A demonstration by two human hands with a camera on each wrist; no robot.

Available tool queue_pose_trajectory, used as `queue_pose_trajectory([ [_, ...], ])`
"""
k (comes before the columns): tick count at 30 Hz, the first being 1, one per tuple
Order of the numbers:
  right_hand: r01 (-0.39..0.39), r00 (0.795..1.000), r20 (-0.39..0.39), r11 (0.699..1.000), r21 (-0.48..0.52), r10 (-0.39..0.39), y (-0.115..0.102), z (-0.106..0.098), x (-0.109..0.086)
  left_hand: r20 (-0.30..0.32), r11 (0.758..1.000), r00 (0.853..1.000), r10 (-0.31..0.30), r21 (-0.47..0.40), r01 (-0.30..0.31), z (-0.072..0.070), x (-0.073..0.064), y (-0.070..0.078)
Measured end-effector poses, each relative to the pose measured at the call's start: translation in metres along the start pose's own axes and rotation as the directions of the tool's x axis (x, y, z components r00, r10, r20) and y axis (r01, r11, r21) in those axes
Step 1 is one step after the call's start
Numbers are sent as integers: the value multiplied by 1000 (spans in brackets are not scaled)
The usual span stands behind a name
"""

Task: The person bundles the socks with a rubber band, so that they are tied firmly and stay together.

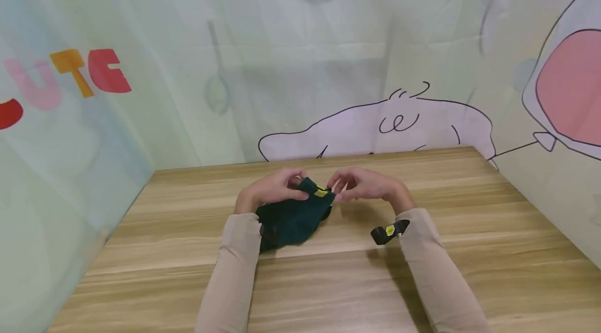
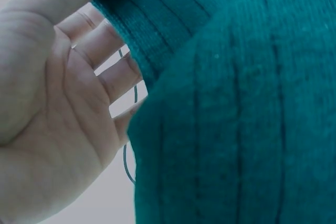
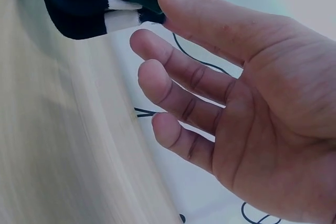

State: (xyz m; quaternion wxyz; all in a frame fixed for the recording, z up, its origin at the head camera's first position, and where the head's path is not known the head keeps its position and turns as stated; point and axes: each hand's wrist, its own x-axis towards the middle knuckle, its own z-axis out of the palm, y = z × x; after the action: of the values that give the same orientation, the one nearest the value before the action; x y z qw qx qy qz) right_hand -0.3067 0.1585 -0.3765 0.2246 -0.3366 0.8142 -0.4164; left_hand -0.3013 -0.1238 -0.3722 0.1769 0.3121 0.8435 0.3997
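A dark green ribbed knit cloth [image 1: 293, 221] hangs from both hands, low over the table. My left hand [image 1: 277, 187] grips its upper left edge, thumb in front and fingers behind. In the left wrist view, thin dark lines run down the knit [image 2: 236, 124], and the edge is folded over near the thumb. My right hand [image 1: 368, 185] pinches the upper right corner between thumb and index finger; its other fingers [image 3: 155, 80] curve loosely below. A small yellow patch [image 1: 321, 192] shows near the top edge. Beneath the green knit, the right wrist view shows a black part [image 3: 73, 9] with pale bands.
The wood-grain table [image 1: 188, 218] extends under both arms. Behind it hangs a pale curtain [image 1: 183, 103] printed with a cartoon figure and coloured letters. A black strap [image 1: 391, 230] with a yellow mark sits at the right wrist.
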Motion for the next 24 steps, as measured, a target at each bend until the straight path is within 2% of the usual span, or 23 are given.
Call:
queue_pose_trajectory([
  [9, -4, 999, -35, 1000, -19, 3, -2, -7, -9, -13, 999, 1000, 21, -31, -21, -2, -3, -2],
  [15, 6, 1000, -30, 1000, -16, -6, -5, -11, -14, -27, 999, 999, 20, -39, -21, -6, -8, -2],
  [20, -8, 999, -37, 999, -44, 6, -11, -16, -20, -46, 996, 998, 50, -69, -53, -8, -9, -1],
  [24, -19, 999, -41, 996, -90, 15, -14, -19, -25, -84, 993, 994, 75, -81, -82, -10, -8, -2],
])
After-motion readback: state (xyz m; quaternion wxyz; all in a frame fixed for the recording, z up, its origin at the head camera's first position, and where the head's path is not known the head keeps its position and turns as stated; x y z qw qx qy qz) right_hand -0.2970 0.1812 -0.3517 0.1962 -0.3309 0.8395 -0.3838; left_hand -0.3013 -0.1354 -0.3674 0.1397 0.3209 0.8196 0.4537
